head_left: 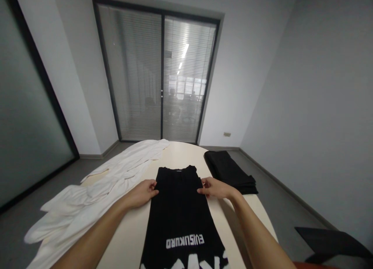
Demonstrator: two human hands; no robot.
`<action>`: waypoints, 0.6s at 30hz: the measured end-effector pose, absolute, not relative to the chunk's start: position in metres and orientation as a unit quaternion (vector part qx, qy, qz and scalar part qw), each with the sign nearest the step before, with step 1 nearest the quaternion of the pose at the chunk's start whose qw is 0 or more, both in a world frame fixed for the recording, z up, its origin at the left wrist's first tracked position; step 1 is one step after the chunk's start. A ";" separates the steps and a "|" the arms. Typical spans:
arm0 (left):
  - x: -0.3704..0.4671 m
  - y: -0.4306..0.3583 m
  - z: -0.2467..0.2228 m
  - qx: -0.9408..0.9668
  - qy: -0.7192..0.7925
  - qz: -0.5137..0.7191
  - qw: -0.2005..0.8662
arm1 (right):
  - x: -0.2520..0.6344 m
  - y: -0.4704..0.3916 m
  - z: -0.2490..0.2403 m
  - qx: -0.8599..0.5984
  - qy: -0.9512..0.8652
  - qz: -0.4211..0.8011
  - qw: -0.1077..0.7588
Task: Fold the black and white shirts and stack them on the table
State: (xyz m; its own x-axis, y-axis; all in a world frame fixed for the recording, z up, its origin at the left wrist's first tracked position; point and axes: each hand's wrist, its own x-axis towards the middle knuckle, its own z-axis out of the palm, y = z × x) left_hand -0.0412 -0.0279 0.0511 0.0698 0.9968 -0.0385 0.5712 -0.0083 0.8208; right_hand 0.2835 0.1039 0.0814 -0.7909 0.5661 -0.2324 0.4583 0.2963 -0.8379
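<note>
A black garment [181,210] with white lettering lies lengthwise in front of me. It is narrow at the far end, where a small pale label shows, and widens toward me. Its print reads upside down from here, and its near end runs out of view. My left hand [143,193] pinches the left edge close to the far end. On the opposite edge, my right hand [216,188] has its thumb and fingers closed on the cloth at about the same height. Whether this is a shirt or trousers I cannot tell.
White cloth [87,207] lies loosely spread along the left of the pale, rounded table [182,152], draping past its edge. A folded black garment [230,172] rests at the right edge. A dark chair part [335,242] stands at lower right. Glass doors with blinds [140,78] are beyond.
</note>
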 end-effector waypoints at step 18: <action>-0.026 0.009 0.010 0.591 0.627 0.454 0.227 | 0.259 0.128 0.030 -0.382 -0.719 0.469 0.342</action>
